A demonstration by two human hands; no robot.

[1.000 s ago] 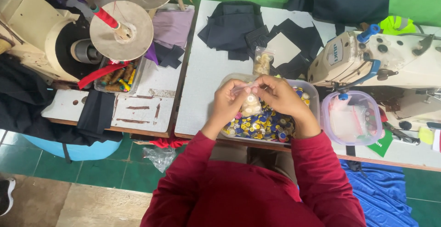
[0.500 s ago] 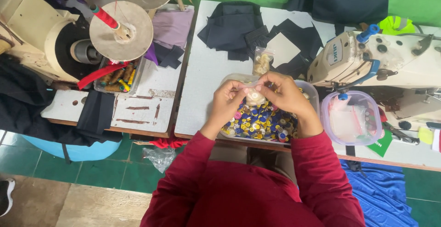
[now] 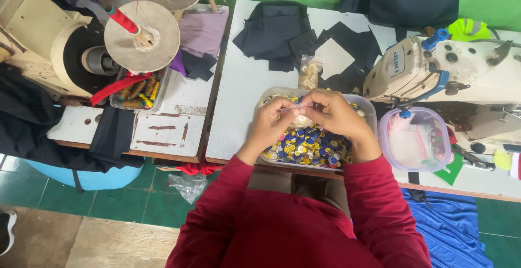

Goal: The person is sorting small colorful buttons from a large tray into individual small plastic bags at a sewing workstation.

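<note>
Where hands (image 3: 304,113) meet: clear button tub (image 3: 370,117).

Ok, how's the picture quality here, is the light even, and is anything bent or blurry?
Head view: soft, even light, no harsh glare; the white table is bright but not washed out. Table edges bow from the wide lens. The left hand and right hand are sharp; the buttons in the clear tub stay distinguishable.

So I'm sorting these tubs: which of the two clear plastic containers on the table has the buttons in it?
The clear tub directly under both hands, heaped with blue, yellow and white buttons. The round-cornered container to its right, by the sewing machine, holds mostly small plastic bags.
</note>
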